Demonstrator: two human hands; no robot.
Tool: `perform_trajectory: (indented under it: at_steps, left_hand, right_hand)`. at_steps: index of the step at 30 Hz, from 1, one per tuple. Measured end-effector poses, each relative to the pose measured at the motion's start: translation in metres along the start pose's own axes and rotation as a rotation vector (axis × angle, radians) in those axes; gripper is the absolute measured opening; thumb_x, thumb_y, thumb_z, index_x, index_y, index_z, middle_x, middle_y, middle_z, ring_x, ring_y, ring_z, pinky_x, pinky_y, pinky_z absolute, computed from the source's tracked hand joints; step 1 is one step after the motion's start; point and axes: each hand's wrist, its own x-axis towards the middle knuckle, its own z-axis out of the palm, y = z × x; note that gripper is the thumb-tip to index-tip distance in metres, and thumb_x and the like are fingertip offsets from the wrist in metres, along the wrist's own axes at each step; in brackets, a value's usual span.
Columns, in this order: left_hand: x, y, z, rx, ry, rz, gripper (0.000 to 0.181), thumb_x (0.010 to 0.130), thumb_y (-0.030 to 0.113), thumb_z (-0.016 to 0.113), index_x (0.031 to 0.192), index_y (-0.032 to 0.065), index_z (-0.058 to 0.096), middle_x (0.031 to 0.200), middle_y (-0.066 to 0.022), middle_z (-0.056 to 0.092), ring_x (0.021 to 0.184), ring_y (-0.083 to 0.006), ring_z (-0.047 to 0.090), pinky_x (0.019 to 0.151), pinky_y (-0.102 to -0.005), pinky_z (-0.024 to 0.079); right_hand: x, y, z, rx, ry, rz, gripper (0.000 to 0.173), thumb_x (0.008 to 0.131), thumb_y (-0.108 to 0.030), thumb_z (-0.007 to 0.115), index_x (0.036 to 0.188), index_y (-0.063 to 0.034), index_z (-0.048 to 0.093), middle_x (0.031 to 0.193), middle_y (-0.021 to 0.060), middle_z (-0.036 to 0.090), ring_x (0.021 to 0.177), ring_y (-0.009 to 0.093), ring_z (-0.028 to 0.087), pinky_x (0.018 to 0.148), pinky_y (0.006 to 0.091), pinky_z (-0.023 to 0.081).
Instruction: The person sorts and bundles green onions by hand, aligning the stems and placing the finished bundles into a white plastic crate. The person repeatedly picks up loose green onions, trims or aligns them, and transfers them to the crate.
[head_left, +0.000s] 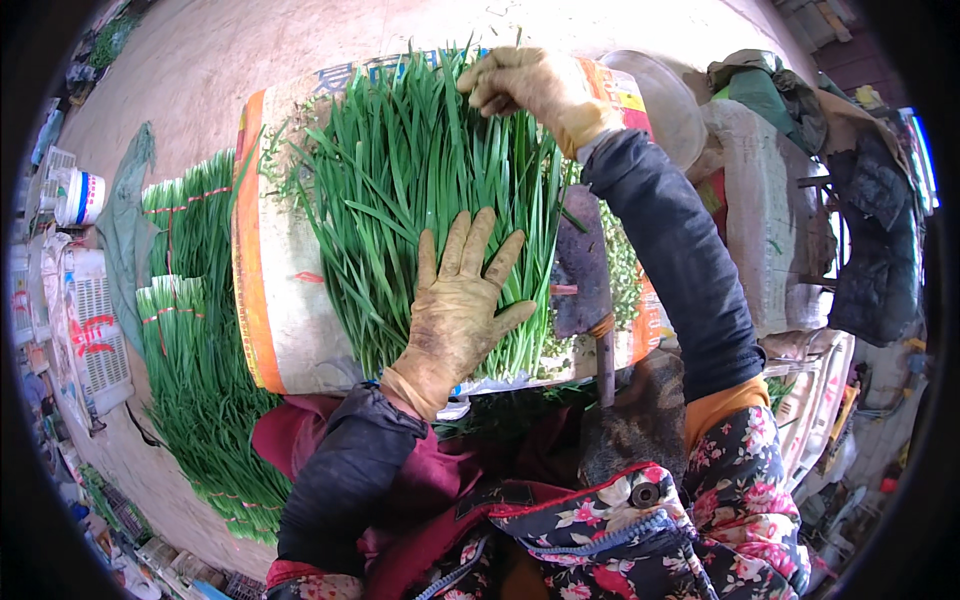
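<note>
A broad layer of green garlic chives (420, 172) lies on a surface covered with a printed woven sack (289, 300). My left hand (461, 292), in a soiled cream glove, rests flat on the near part of the leaves with its fingers spread. At the far right edge of the pile, my gloved right hand (525, 86) has its fingers curled at the leaf tips; whether a leaf is pinched between them is unclear. Right of the chives lies a broad-bladed knife (581, 255), its dark handle (606, 364) pointing towards me.
Tied bundles of chives (169, 315) lie on the floor to the left, beside a green cloth (129, 232). Beyond them are a white bucket (81, 196) and a plastic crate (97, 330). Leaf trimmings (621, 270) lie right of the knife. A round basin (660, 105) stands at the far right.
</note>
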Motion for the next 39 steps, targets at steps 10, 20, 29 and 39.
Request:
perform_trajectory:
  at_steps: [10, 20, 29, 39]
  left_hand:
    - [0.002, 0.002, -0.003, -0.126, 0.013, -0.044, 0.08, 0.075, 0.047, 0.074, 0.145, 0.0237, 0.042, 0.155, -0.0181, 0.023, 0.144, -0.0366, 0.021, 0.116, -0.0551, 0.014]
    - [0.001, 0.0, -0.002, -0.117, 0.012, -0.027, 0.08, 0.076, 0.05, 0.071, 0.145, 0.0238, 0.041, 0.155, -0.0191, 0.023, 0.143, -0.0379, 0.021, 0.115, -0.056, 0.014]
    - [-0.002, 0.001, 0.003, -0.08, 0.023, -0.026, 0.078, 0.08, 0.055, 0.065, 0.146, 0.0238, 0.039, 0.155, -0.0178, 0.024, 0.143, -0.0362, 0.022, 0.115, -0.0565, 0.015]
    - [-0.003, -0.002, 0.0, -0.027, 0.01, -0.007, 0.071, 0.088, 0.057, 0.054, 0.146, 0.0185, 0.04, 0.155, -0.0207, 0.023, 0.145, -0.0348, 0.017, 0.117, -0.0538, 0.008]
  right_hand:
    - [-0.01, 0.062, 0.001, -0.144, 0.09, 0.085, 0.019, 0.093, -0.008, 0.054, 0.104, -0.0007, 0.068, 0.082, 0.006, 0.068, 0.07, 0.013, 0.063, 0.067, 0.026, 0.052]
    - [-0.026, 0.059, -0.005, 0.126, 0.137, 0.035, 0.021, 0.096, -0.009, 0.05, 0.108, -0.0037, 0.068, 0.082, 0.0022, 0.068, 0.071, 0.008, 0.062, 0.068, 0.0222, 0.051]
    - [-0.107, -0.013, -0.033, 0.312, 0.085, -0.11, 0.032, 0.1, -0.023, 0.051, 0.114, 0.0014, 0.065, 0.086, 0.0014, 0.064, 0.079, 0.009, 0.057, 0.083, 0.0258, 0.047]
    - [-0.168, -0.032, 0.024, -0.862, -0.325, -0.519, 0.019, 0.091, -0.012, 0.058, 0.106, -0.0047, 0.067, 0.101, 0.0146, 0.068, 0.088, 0.024, 0.067, 0.076, 0.0325, 0.053]
